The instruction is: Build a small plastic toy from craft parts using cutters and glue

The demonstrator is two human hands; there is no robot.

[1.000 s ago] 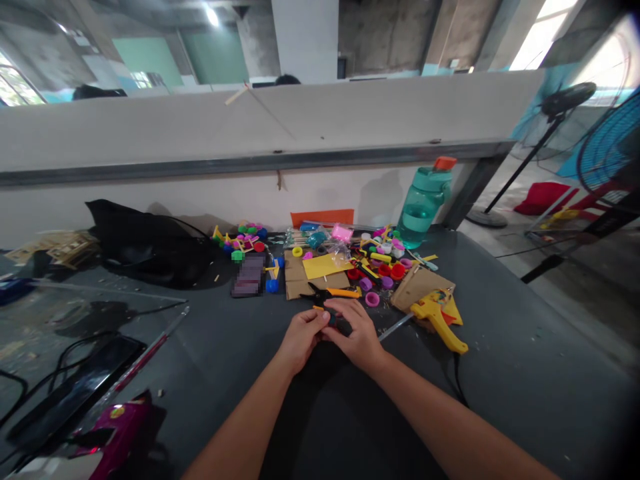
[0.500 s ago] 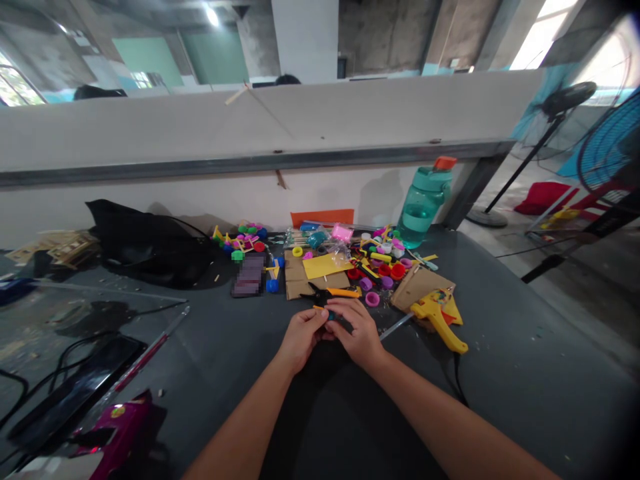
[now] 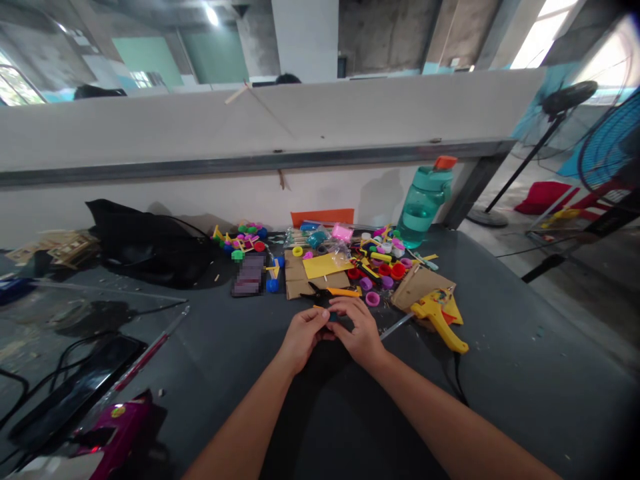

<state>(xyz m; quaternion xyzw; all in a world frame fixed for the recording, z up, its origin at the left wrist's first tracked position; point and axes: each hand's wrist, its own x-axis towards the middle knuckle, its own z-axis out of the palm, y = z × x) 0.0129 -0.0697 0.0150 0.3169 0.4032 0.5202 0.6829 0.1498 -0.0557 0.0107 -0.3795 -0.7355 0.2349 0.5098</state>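
Note:
My left hand (image 3: 303, 337) and my right hand (image 3: 357, 331) meet over the dark table (image 3: 500, 373), fingers pinched together on a small piece I cannot make out. A thin yellow stick (image 3: 318, 307) pokes out above my left fingers. Just beyond my hands lie orange-handled pliers (image 3: 333, 292) on brown cardboard (image 3: 295, 277). A yellow glue gun (image 3: 440, 320) rests to the right of my right hand, its cord trailing toward me.
Coloured bottle caps (image 3: 385, 270), sticks and yellow paper (image 3: 323, 265) litter the far middle. A teal water bottle (image 3: 425, 203) stands at the back right, a black bag (image 3: 150, 243) at the back left. Cables and a magenta object (image 3: 117, 430) lie near left. A partition wall runs behind.
My hands stayed together at the same spot. The fingers shifted slightly, and the small blue piece seen between them half a second ago is hidden now.

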